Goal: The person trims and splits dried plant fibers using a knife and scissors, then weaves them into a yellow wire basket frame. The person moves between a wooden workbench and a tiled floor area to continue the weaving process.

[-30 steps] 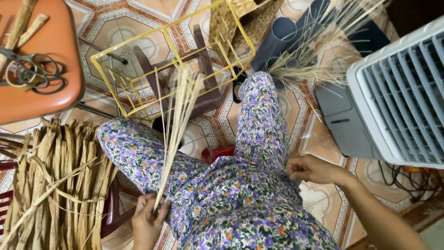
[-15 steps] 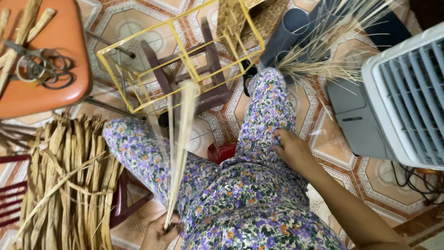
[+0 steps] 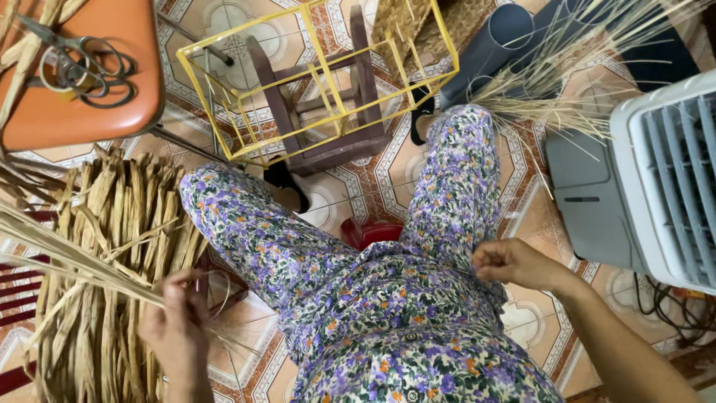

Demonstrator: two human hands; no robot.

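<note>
our left hand [image 3: 177, 328] is closed, its fingers pinching a thin bundle of pale dried straw strands [image 3: 71, 257] that runs from the grip up and out toward the left edge of the view, lying across the heap below it. our right hand [image 3: 514, 263] rests on the flowered purple fabric of our clothes [image 3: 388, 298] at the right thigh, fingers curled together against the cloth; we cannot tell whether they pinch anything.

under and beside the left hand sits a broad heap of flat, tan dried leaf strips [image 3: 112, 246], spread over the floor at our left knee and partly covering a dark red slatted frame [image 3: 19, 291]. between our knees a small red object [image 3: 371, 233] shows on the patterned floor tiles [image 3: 388, 168].

further out, in front of our legs, a yellow wire frame box [image 3: 313, 82] stands around a dark brown wooden stool [image 3: 328, 127]. at the upper left an orange seat [image 3: 82, 97] carries a pair of metal scissors [image 3: 78, 67] and a few loose strips. at the upper right a loose spray of fine straw [image 3: 559, 82] fans over dark grey tubes [image 3: 492, 45], just beside a white and grey fan unit [image 3: 649, 186], with black cables [image 3: 671, 306] trailing on the tiles near it.
</note>
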